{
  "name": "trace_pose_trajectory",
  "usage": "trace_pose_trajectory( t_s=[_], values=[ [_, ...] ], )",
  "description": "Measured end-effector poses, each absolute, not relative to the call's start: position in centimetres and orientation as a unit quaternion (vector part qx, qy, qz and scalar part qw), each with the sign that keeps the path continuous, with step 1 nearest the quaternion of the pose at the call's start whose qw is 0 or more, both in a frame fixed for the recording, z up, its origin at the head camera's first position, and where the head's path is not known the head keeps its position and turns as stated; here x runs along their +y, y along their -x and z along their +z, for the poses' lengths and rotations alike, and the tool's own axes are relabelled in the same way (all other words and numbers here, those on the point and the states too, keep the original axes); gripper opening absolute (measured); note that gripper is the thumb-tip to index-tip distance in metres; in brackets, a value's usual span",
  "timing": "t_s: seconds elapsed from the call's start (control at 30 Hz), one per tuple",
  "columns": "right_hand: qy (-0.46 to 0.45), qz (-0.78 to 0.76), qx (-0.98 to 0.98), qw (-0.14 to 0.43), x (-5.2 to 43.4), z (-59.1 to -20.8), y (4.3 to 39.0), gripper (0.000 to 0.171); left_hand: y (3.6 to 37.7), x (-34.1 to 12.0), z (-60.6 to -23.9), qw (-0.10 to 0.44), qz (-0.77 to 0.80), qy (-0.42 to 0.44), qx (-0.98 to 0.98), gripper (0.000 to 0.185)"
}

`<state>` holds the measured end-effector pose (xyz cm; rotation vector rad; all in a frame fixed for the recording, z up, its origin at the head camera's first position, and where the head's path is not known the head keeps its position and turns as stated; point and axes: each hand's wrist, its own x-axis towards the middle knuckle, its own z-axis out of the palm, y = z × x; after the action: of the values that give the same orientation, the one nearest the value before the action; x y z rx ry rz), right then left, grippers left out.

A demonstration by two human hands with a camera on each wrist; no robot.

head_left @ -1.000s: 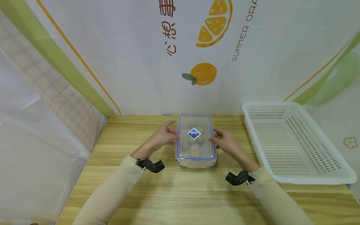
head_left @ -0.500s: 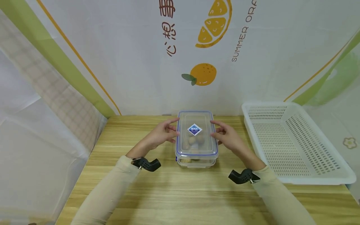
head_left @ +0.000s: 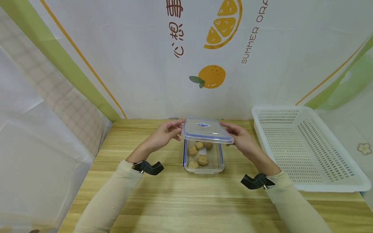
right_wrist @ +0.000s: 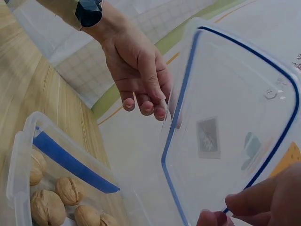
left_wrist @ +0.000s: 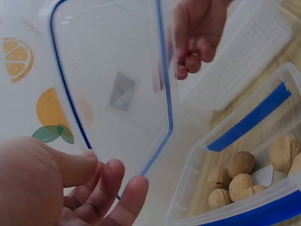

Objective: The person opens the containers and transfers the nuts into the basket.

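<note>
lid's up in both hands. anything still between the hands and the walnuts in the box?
Only the lid itself: both hands hold it by its side edges, hovering over the far half of the container. The near walnuts lie uncovered, and nothing else visible stands over them.

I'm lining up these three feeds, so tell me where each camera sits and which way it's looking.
Head: worn on the head, looks forward and down at the table, both hands and sleeves.
Left wrist: looks up past the left hand through the lid at the right hand.
Right wrist: looks up past right fingertips at the left hand.
Shared: lid, container, walnuts.
</note>
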<state>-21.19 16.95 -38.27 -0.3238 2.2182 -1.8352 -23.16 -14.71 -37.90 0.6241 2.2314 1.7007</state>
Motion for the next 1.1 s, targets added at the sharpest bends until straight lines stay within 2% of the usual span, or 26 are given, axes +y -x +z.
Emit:
trace_pose_trajectory(
  t_s=[0.1, 0.27, 0.37, 0.47, 0.57, 0.67, 0.83, 1.0, 1.1],
  values=[
    [0.126, -0.596, 0.787, 0.099, 16.9, -38.0, 21.2, 0.047, 23.0, -14.4, -37.8, 0.084, 0.544, -0.228, 0.803, 0.042],
    [0.135, -0.544, 0.826, 0.05, 16.8, -37.8, 21.2, 0.02, 23.0, -14.0, -37.9, -0.006, 0.501, -0.25, 0.829, 0.032],
    [0.145, -0.517, 0.844, 0.019, 16.8, -37.8, 21.2, 0.02, 23.0, -13.9, -38.1, -0.047, 0.478, -0.255, 0.839, 0.025],
    [0.151, -0.489, 0.859, -0.007, 16.8, -37.9, 21.4, 0.025, 23.0, -13.9, -38.1, -0.064, 0.471, -0.254, 0.843, 0.023],
    [0.15, -0.482, 0.863, -0.018, 16.8, -37.9, 21.5, 0.031, 23.1, -13.8, -38.1, -0.046, 0.51, -0.252, 0.821, 0.024],
    [0.139, -0.512, 0.848, -0.005, 16.7, -37.7, 21.5, 0.033, 23.2, -13.6, -38.1, -0.019, 0.559, -0.245, 0.792, 0.026],
    [0.122, -0.557, 0.821, 0.018, 16.4, -37.4, 21.5, 0.035, 23.3, -13.6, -37.7, 0.022, 0.596, -0.222, 0.772, 0.04],
    [0.121, -0.575, 0.808, 0.042, 16.2, -37.1, 21.7, 0.055, 23.3, -13.6, -37.1, 0.075, 0.608, -0.176, 0.77, 0.046],
    [0.117, -0.553, 0.823, 0.064, 16.1, -36.8, 22.0, 0.057, 23.3, -13.7, -36.7, 0.105, 0.613, -0.151, 0.769, 0.046]
  ],
)
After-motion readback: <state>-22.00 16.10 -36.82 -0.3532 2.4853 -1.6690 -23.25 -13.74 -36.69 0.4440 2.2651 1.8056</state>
